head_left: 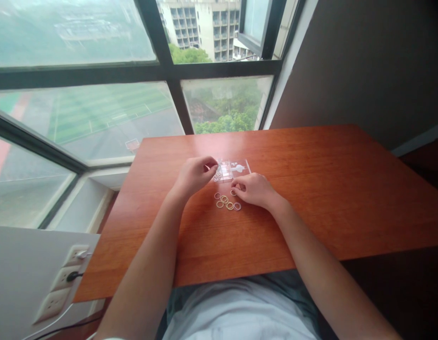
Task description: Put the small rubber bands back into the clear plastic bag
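Left hand [194,175] hides part of the clear packet [231,170] — contents too small to identify. Right hand [252,190] fingertips curl under, unseen.

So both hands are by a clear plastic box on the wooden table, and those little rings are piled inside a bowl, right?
Not quite. There is no bowl: the rings lie loose on the bare table, just in front of the clear box. The head view shows it. The left hand and right hand are indeed beside the box.

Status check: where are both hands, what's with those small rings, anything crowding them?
Left hand pinched shut at the clear plastic packet. Right hand curled beside the small pale metal rings on the reddish wooden table; grip unclear. Nothing crowding.
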A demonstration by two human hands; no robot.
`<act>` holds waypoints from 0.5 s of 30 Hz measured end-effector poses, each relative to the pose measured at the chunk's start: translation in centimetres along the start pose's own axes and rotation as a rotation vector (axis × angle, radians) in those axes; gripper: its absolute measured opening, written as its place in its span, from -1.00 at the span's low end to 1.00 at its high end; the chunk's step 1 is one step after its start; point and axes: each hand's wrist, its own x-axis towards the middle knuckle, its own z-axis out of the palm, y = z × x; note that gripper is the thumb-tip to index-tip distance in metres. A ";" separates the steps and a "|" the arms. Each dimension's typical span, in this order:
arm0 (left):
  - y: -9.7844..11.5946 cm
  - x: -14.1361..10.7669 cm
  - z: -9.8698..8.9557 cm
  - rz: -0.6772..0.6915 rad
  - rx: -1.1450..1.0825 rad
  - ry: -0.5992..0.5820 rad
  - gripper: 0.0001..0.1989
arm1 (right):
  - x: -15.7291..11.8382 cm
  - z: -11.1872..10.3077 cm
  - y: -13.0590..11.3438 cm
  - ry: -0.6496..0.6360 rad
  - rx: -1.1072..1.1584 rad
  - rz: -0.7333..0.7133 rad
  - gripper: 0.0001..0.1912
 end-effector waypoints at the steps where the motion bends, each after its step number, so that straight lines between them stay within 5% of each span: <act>1: 0.0 0.0 0.0 0.004 -0.001 -0.002 -0.83 | 0.0 0.0 0.0 -0.013 -0.006 -0.002 -0.82; 9: 0.0 0.0 0.3 0.034 -0.012 -0.012 -0.82 | 0.1 0.3 -0.7 -0.026 -0.064 -0.039 -0.83; 15: 0.1 0.0 0.3 0.033 -0.016 -0.011 -0.84 | 0.3 0.9 0.0 0.047 0.163 -0.034 -0.90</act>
